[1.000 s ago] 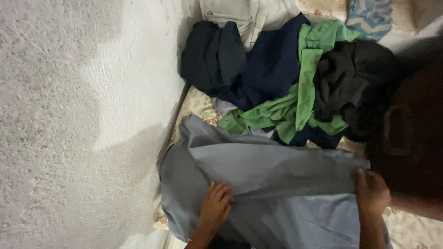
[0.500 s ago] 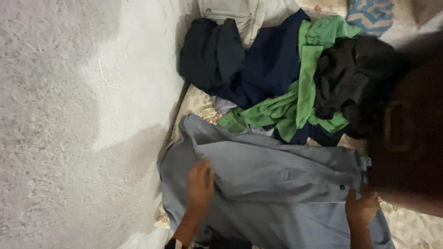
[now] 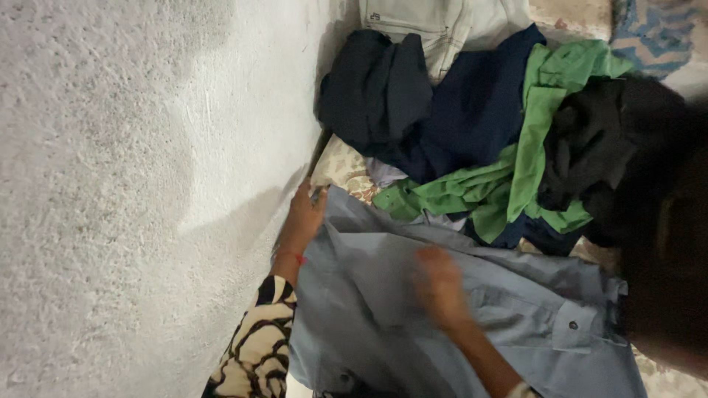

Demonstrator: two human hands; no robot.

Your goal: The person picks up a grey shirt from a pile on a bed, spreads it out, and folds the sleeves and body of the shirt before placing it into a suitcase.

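Left hand (image 3: 304,214) is stretched out to the far left corner of the grey-blue shirt (image 3: 472,324), fingers pinched on the cloth edge there; a red thread circles the wrist, and the black-and-cream patterned sleeve (image 3: 258,346) runs down along the shirt's left side. Right hand (image 3: 440,286) lies on the shirt's middle, motion-blurred, so its finger spread cannot be told. The shirt lies flat on a floral sheet (image 3: 341,163), pocket and button toward its right side. Beyond the shirt sits a pile: green garment (image 3: 516,169), navy garment (image 3: 472,110), dark bundle (image 3: 372,92), black cloth (image 3: 590,144), pale trousers (image 3: 435,22). Left of the shirt, a rough white wall (image 3: 133,199) meets the sheet edge; little room there.
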